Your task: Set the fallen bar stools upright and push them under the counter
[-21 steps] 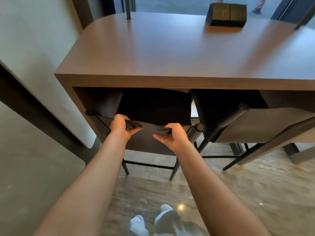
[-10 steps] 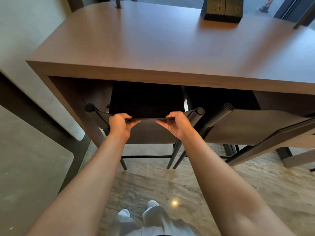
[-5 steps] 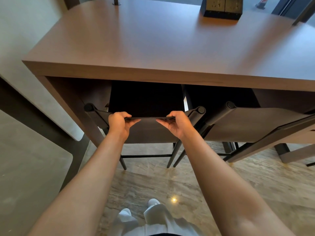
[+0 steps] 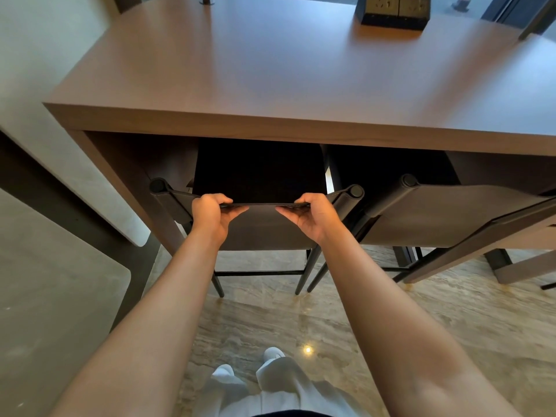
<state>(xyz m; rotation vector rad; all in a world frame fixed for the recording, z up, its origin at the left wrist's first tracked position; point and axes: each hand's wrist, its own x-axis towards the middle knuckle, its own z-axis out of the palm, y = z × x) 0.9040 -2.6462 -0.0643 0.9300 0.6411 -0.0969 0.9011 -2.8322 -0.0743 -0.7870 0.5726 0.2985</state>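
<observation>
Brown wooden counter (image 4: 270, 85), veined stone floor (image 4: 451, 326). Dark-framed bar stool (image 4: 261, 230) with a grey sling back stands upright, seat under the counter. Left hand (image 4: 210, 216) and right hand (image 4: 313, 216) curl their fingers over the top edge of its back. Likely the final push; next, let go and check the neighbouring stool (image 4: 451, 215). Seats lost in shadow; the neighbour's far side is unclear.

I see a dark box (image 4: 392, 10) at the top right of the frame. A grey wall (image 4: 45, 55) is on the left. The shiny stone floor (image 4: 451, 320) at the bottom has one bright spot of light (image 4: 307, 350).
</observation>
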